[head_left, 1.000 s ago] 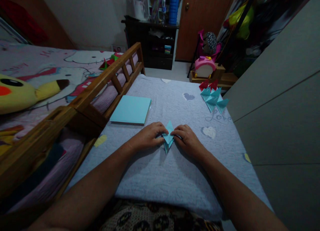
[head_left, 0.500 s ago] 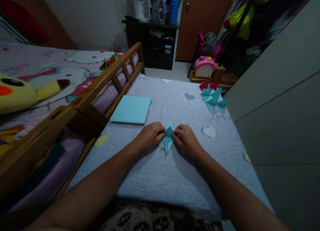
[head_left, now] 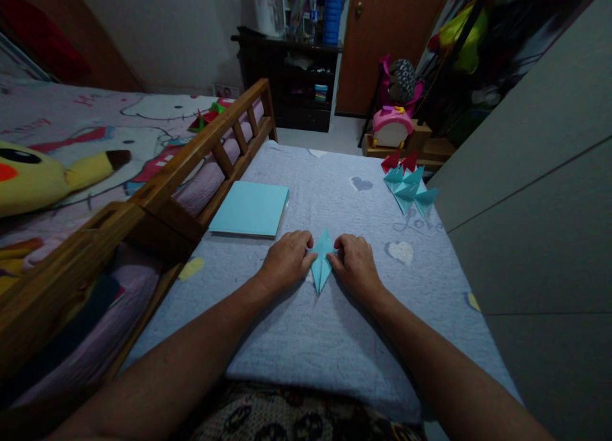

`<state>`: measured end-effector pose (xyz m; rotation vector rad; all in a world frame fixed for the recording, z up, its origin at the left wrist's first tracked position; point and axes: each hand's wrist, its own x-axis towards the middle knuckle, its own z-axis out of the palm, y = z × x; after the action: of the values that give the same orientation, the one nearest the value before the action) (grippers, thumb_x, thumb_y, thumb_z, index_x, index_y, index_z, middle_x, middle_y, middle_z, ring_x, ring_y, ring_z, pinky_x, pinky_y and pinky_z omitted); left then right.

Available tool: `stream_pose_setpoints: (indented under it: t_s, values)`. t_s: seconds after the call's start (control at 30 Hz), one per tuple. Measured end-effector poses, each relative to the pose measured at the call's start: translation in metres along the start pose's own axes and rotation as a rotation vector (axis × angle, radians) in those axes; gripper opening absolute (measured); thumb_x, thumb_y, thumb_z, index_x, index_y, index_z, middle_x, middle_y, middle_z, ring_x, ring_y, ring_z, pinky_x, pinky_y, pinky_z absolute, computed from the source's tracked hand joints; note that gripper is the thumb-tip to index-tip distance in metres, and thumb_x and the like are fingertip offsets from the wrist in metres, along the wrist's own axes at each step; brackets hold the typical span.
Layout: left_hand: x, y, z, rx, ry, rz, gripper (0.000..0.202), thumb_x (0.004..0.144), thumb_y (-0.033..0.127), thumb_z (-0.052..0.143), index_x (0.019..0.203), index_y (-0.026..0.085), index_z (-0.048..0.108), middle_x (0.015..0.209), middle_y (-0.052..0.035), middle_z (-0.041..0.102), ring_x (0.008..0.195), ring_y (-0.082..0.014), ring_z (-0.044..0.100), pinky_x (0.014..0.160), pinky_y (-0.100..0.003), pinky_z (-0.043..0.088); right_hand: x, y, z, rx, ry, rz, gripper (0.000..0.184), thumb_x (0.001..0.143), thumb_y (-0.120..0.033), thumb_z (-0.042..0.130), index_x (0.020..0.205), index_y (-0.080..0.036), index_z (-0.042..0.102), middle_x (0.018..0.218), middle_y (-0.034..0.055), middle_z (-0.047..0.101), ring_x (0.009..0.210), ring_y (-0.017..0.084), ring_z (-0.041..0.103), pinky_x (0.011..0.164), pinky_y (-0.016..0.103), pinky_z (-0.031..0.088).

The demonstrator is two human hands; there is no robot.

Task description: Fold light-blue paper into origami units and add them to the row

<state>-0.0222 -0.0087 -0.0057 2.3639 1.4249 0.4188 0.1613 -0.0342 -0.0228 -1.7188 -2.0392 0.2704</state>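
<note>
A small light-blue folded origami paper [head_left: 322, 269], shaped like a narrow diamond, lies on the cloth-covered surface between my hands. My left hand [head_left: 289, 257] pinches its left edge, the thumb resting on the paper. On the opposite edge, my right hand [head_left: 354, 261] is closed in the same way. A crease runs down the middle of the paper and its lower point faces me. To the left of my hands sits a stack of light-blue paper [head_left: 251, 208].
Several light-blue folded paper pieces [head_left: 408, 187] stand at the far right, with red folded pieces [head_left: 393, 162] behind them. A wooden rail [head_left: 205, 151] borders the left side, and a pale cabinet [head_left: 535, 192] the right. Beyond the rail lies a yellow plush toy [head_left: 38, 180].
The upper part of the paper, folded up with a shaded face before, now lies flatter as one long diamond. Both hands have shifted slightly, their thumbs now on its sides.
</note>
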Motion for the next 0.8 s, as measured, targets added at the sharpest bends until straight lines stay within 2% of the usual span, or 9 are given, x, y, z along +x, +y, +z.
stream_pose_setpoints:
  t_s: [0.1, 0.2, 0.4, 0.53, 0.7, 0.8]
  values:
    - [0.000, 0.000, 0.002, -0.034, 0.022, 0.038, 0.005, 0.090, 0.017, 0.059, 0.094, 0.020, 0.061, 0.092, -0.0042, 0.062, 0.091, -0.0217, 0.057, 0.083, -0.034, 0.047, 0.000, 0.001, 0.000, 0.003, -0.010, -0.043, 0.003, 0.090, -0.022, 0.061, 0.090, -0.022, 0.064, 0.088, 0.0065, 0.063, 0.086, 0.025, 0.050, 0.076, 0.038, 0.035]
    - [0.000, -0.002, 0.003, -0.029, 0.005, 0.144, 0.014, 0.092, 0.014, 0.056, 0.098, 0.019, 0.068, 0.095, -0.0062, 0.064, 0.095, -0.0223, 0.056, 0.085, -0.034, 0.046, 0.000, 0.001, -0.001, -0.006, -0.033, -0.093, 0.007, 0.092, -0.022, 0.061, 0.088, -0.023, 0.067, 0.092, 0.0076, 0.062, 0.091, 0.026, 0.051, 0.077, 0.038, 0.035]
    - [-0.004, 0.000, 0.002, 0.173, -0.021, 0.331, 0.014, 0.095, 0.016, 0.057, 0.101, 0.019, 0.069, 0.107, -0.0078, 0.068, 0.102, -0.0243, 0.055, 0.089, -0.038, 0.047, -0.001, 0.001, -0.002, -0.006, -0.057, -0.104, 0.006, 0.091, -0.023, 0.063, 0.092, -0.022, 0.069, 0.095, 0.0076, 0.063, 0.093, 0.026, 0.050, 0.080, 0.040, 0.036]
    - [-0.011, 0.009, 0.002, 0.252, -0.076, 0.334, 0.011, 0.096, 0.017, 0.055, 0.101, 0.016, 0.065, 0.103, -0.0083, 0.068, 0.099, -0.0239, 0.058, 0.089, -0.038, 0.048, -0.002, 0.002, -0.002, -0.009, -0.053, -0.125, 0.006, 0.091, -0.023, 0.062, 0.094, -0.022, 0.068, 0.098, 0.0081, 0.063, 0.094, 0.027, 0.049, 0.082, 0.041, 0.037]
    - [-0.017, 0.016, 0.002, 0.291, -0.090, 0.334, 0.013, 0.095, 0.024, 0.060, 0.105, 0.016, 0.062, 0.105, -0.0080, 0.067, 0.098, -0.0246, 0.059, 0.084, -0.038, 0.048, -0.003, 0.007, -0.007, 0.038, -0.043, -0.208, 0.022, 0.090, -0.018, 0.063, 0.112, -0.022, 0.067, 0.117, 0.0103, 0.063, 0.107, 0.028, 0.049, 0.091, 0.044, 0.038]
    - [-0.017, 0.017, 0.000, 0.293, -0.092, 0.323, 0.011, 0.093, 0.022, 0.061, 0.104, 0.018, 0.062, 0.102, -0.0068, 0.067, 0.097, -0.0233, 0.059, 0.083, -0.036, 0.047, -0.002, 0.010, -0.010, 0.057, -0.079, -0.274, 0.025, 0.092, -0.017, 0.061, 0.112, -0.026, 0.071, 0.120, 0.0087, 0.065, 0.110, 0.027, 0.049, 0.094, 0.044, 0.037]
